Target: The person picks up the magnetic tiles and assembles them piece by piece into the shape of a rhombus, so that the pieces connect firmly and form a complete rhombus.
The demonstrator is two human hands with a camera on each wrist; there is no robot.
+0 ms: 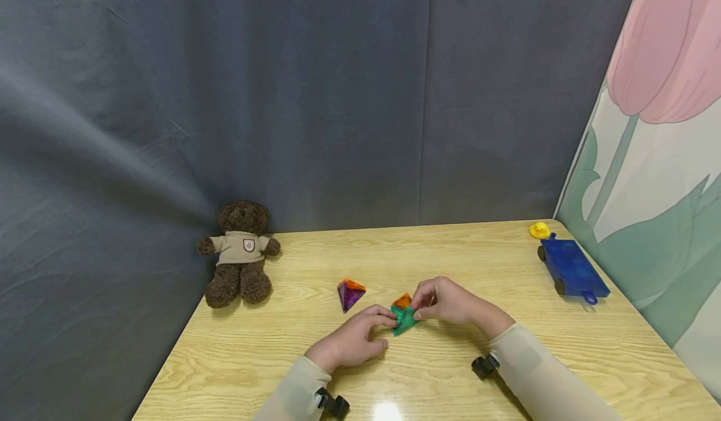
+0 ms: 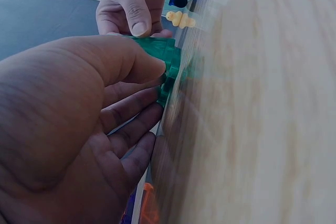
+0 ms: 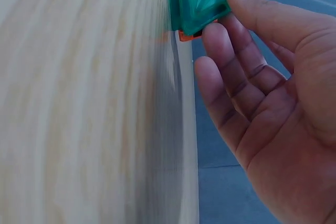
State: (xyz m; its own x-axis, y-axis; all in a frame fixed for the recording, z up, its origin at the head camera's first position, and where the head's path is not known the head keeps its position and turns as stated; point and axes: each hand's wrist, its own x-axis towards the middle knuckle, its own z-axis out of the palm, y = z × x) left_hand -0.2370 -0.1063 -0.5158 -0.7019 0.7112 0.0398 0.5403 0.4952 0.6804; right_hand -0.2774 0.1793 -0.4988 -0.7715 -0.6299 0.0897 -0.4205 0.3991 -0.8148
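Between the two hands, green see-through triangular tiles [image 1: 404, 321] stand close together, low over the tabletop. My right hand [image 1: 447, 302] pinches the green piece at its right side, thumb in front. From the left, the fingertips of my left hand [image 1: 356, 336] touch the green piece, while the thumb lies apart from it in the head view. The left wrist view shows the stacked edges of the green tiles [image 2: 165, 59] beyond that thumb. Just behind the green is an orange tile [image 1: 402, 301], partly hidden. A purple and orange tile pyramid [image 1: 351, 295] sits further left.
At the back left a brown teddy bear [image 1: 241, 252] in a beige shirt leans by the dark curtain [image 1: 338, 96]. A blue wheeled toy cart [image 1: 571, 268] stands at the right edge, with a yellow rubber duck [image 1: 539, 230] behind it. Everything is on a wooden table [image 1: 242, 358].
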